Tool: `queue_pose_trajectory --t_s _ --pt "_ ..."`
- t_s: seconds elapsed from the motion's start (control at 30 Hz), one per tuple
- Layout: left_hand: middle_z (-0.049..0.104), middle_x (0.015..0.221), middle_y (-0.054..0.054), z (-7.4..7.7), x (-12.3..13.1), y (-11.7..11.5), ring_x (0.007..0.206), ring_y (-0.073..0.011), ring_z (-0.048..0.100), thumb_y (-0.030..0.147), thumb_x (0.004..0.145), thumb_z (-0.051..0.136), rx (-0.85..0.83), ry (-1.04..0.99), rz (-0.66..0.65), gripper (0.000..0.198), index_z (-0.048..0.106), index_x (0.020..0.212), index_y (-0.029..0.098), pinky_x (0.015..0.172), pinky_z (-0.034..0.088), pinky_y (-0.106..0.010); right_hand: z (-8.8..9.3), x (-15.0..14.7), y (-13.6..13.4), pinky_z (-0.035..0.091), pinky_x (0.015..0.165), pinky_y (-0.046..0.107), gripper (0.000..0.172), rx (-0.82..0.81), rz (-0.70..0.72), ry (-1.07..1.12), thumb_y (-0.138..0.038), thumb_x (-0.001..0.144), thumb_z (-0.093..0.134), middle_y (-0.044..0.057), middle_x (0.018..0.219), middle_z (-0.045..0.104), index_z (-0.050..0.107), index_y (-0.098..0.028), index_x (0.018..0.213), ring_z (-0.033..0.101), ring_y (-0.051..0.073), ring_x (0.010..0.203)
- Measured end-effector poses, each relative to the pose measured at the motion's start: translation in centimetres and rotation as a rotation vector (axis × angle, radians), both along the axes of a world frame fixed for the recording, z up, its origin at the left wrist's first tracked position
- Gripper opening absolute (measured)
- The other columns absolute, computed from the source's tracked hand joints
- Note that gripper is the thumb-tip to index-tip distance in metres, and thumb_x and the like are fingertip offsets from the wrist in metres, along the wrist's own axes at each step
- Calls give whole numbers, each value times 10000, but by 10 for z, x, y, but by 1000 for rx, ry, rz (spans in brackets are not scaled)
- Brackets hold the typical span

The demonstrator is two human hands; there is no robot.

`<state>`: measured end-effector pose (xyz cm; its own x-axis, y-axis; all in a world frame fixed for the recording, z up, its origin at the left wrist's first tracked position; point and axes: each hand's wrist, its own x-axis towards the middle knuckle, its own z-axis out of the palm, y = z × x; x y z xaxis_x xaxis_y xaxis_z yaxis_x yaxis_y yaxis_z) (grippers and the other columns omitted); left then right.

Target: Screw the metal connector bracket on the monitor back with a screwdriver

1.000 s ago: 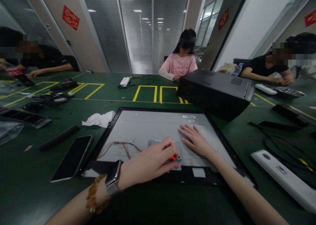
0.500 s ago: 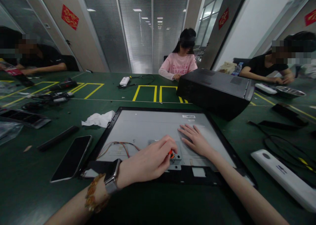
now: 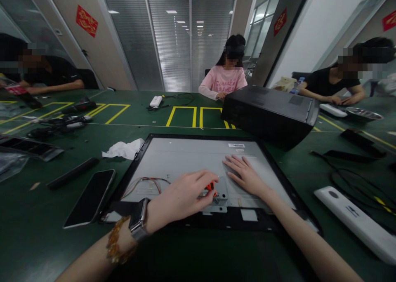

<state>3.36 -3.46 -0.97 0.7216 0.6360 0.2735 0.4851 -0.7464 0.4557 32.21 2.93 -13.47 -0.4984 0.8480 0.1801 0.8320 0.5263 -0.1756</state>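
My left hand point(image 3: 185, 193), with a watch point(image 3: 140, 218) and a beaded bracelet on its wrist, has its thumb and fingers around a small orange-and-black screwdriver point(image 3: 210, 186). Its lower end is at a metal bracket point(image 3: 222, 196) on the back of a flat display panel point(image 3: 185, 150); the tip itself is hidden. My right hand point(image 3: 246, 175) lies flat on the grey sheet of the panel, fingers spread, to the right of the bracket. Thin coloured wires point(image 3: 145, 181) curve over the panel left of my left hand.
A black casing point(image 3: 269, 113) stands behind the panel. White tissue point(image 3: 123, 149), a phone point(image 3: 91, 197) and a black bar point(image 3: 74, 172) lie to the left. On the right are a white power bank-like device point(image 3: 352, 220) and black cables. Several people sit around the green table.
The fingers of my left hand have shifted slightly left and loosened, so more of the orange-and-black handle shows. My right hand stays where it was.
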Motion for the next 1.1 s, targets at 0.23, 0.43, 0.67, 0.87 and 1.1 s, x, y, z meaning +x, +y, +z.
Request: queue_pose_trajectory --t_s 0.23,0.43,0.67,0.87,1.1 --pt "677 875 -27 -7 3 -4 704 -181 637 355 966 565 129 46 102 193 566 1016 168 615 449 -292 2 -1 0 203 1151 584 482 -9 -3 -11 -409 1001 390 73 1542 402 438 -264 1457 291 283 1443" --pt "678 1004 -49 8 0 -7 852 -205 663 237 940 458 14 128 63 219 511 1145 180 715 471 -316 5 -2 -2 202 1151 588 483 -21 -8 -2 -417 1002 385 74 1539 405 440 -264 1457 290 285 1443" --pt "656 676 -2 1 -2 3 562 -162 600 473 1003 462 92 155 184 323 570 1040 171 528 369 -259 4 -2 -1 196 1153 590 488 -23 -6 -2 -433 1004 383 73 1539 406 437 -265 1458 293 285 1442" --pt "580 561 11 -5 -2 4 484 -135 519 632 956 442 293 141 228 513 561 758 174 478 282 -244 5 -1 -1 201 1153 587 485 -23 -4 -4 -434 1006 379 70 1541 403 438 -268 1457 294 282 1442" --pt "630 1100 -84 8 -4 2 870 -210 635 254 925 477 95 88 73 222 557 1113 166 686 499 -308 4 -1 -1 207 1147 596 485 -15 -4 12 -446 1003 378 67 1539 406 430 -295 1462 301 289 1439"
